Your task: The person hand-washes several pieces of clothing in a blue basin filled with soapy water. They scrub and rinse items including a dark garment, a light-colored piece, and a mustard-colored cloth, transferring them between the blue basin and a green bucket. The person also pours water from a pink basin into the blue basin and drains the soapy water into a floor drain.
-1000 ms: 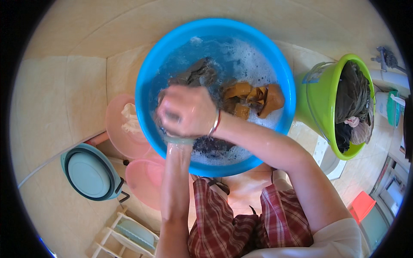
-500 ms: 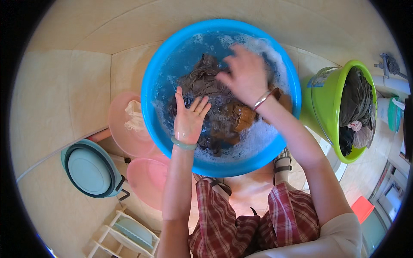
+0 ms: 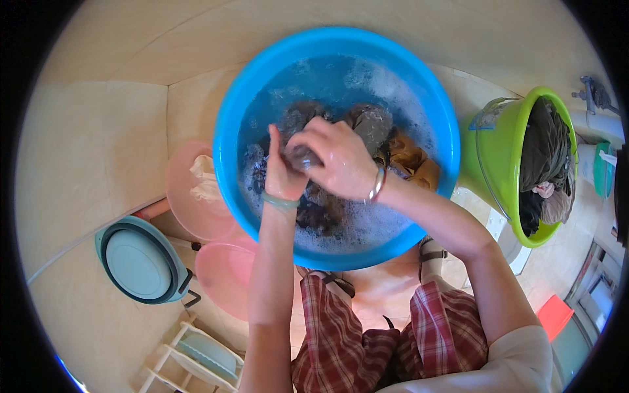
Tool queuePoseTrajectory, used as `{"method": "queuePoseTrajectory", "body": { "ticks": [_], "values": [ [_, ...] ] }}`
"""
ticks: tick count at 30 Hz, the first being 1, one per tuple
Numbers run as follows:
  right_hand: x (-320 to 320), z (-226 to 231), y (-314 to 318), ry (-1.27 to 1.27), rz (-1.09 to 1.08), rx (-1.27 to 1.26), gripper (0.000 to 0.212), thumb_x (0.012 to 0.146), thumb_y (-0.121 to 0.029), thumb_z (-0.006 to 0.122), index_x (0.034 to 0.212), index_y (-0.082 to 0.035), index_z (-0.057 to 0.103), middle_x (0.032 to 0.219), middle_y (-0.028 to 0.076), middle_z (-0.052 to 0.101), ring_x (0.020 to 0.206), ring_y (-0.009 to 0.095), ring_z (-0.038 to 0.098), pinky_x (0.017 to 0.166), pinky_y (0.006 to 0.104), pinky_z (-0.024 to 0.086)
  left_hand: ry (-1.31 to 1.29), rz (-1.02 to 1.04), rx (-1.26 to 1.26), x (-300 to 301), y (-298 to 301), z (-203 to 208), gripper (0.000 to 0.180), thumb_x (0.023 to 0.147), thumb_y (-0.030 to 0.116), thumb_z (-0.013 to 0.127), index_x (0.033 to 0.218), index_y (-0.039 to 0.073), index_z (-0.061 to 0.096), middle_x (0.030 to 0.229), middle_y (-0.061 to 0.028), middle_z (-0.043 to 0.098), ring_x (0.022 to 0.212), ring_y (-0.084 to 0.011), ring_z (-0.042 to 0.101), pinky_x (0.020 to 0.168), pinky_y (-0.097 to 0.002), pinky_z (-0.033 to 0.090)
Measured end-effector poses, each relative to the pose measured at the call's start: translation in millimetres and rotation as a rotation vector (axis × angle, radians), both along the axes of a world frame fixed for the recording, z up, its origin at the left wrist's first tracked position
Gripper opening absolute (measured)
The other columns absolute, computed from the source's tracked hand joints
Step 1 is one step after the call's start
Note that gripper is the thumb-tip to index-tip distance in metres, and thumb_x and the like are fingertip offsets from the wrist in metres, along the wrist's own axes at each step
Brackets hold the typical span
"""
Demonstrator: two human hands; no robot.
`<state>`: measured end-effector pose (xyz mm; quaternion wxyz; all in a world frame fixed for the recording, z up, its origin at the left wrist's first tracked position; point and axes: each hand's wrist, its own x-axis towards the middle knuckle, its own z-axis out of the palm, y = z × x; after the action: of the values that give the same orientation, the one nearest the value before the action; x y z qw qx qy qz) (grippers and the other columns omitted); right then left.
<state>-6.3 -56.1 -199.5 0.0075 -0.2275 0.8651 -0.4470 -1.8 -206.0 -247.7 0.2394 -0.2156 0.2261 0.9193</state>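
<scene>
A large blue tub (image 3: pixel 226 124) holds soapy water and soaking clothes. Over it, my right hand (image 3: pixel 344 160) is curled round a bunched piece of dark grey-brown cloth (image 3: pixel 303 158), slightly smeared by motion. My left hand (image 3: pixel 283 177) stands beside it with the thumb stretched up and the palm turned toward the cloth; its other fingers are mostly hidden. The cloth appears to touch that palm. More grey cloth (image 3: pixel 370 124) bulges from the water just beyond my right hand. A brown-orange garment (image 3: pixel 406 157) lies at the tub's right, partly under water.
To the right, a green bucket (image 3: pixel 488 157) leans, full of dark clothes (image 3: pixel 547 144). Two pink basins (image 3: pixel 180 177) sit at the left, one with a white cloth (image 3: pixel 204 177). Near the wall are a folded teal basin (image 3: pixel 137 262) and a white rack (image 3: pixel 173 350). A tap (image 3: pixel 593 92) juts out at far right.
My right hand has come down and left toward my left hand, now gripping cloth. The grey cloth has shifted and a bulge rises at its right. My left palm has turned inward.
</scene>
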Motion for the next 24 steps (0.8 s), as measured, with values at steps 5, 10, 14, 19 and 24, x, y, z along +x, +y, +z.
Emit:
{"method": "queuePoseTrajectory", "body": {
  "ticks": [5, 10, 14, 19, 24],
  "values": [
    [42, 65, -12, 0.174, 0.219, -0.088, 0.033, 0.057, -0.014, 0.064, 0.089, -0.012, 0.059, 0.084, 0.005, 0.047, 0.079, 0.022, 0.05, 0.073, 0.0375, 0.037, -0.029, -0.09, -0.016, -26, 23, 47, 0.05, 0.096, 0.046, 0.046, 0.126, 0.007, 0.052, 0.11, -0.0128, 0.061, 0.094, -0.0246, 0.061, 0.081, -0.0413, 0.052],
    [40, 61, -37, 0.355, -0.016, -0.02, 0.033, 0.062, -0.036, 0.071, 0.083, -0.015, 0.059, 0.086, 0.003, 0.046, 0.077, 0.021, 0.049, 0.066, 0.0363, 0.036, 0.252, -0.368, 0.549, -38, -7, 14, 0.039, 0.096, 0.048, 0.044, 0.128, 0.027, 0.049, 0.102, -0.0053, 0.054, 0.096, -0.0238, 0.055, 0.082, -0.0336, 0.047],
    [30, 47, -39, 0.466, -0.118, -0.056, 0.031, 0.062, -0.038, 0.073, 0.082, -0.019, 0.058, 0.083, 0.0, 0.046, 0.068, 0.019, 0.049, 0.057, 0.0337, 0.038, 0.147, -0.216, 0.371, -26, -7, 24, 0.031, 0.096, 0.043, 0.045, 0.118, 0.022, 0.052, 0.096, -0.0047, 0.056, 0.09, -0.022, 0.056, 0.078, -0.033, 0.047],
    [7, 31, -30, 0.43, -0.131, -0.273, 0.019, 0.066, -0.022, 0.073, 0.074, -0.015, 0.057, 0.074, 0.002, 0.049, 0.061, 0.02, 0.055, 0.051, 0.033, 0.043, 0.09, 0.006, 0.02, -18, 6, 23, 0.025, 0.096, 0.037, 0.046, 0.105, 0.015, 0.055, 0.089, -0.0039, 0.058, 0.083, -0.0197, 0.057, 0.074, -0.0323, 0.048],
    [-6, 14, -18, 0.176, -0.128, -0.349, 0.01, 0.073, -0.016, 0.064, 0.073, -0.007, 0.059, 0.072, 0.011, 0.058, 0.061, 0.031, 0.06, 0.055, 0.0397, 0.049, 0.08, 0.331, -0.384, -7, 23, 25, 0.025, 0.097, 0.031, 0.048, 0.092, 0.008, 0.059, 0.082, -0.0032, 0.06, 0.076, -0.0175, 0.059, 0.069, -0.0317, 0.048]
  ]
}}
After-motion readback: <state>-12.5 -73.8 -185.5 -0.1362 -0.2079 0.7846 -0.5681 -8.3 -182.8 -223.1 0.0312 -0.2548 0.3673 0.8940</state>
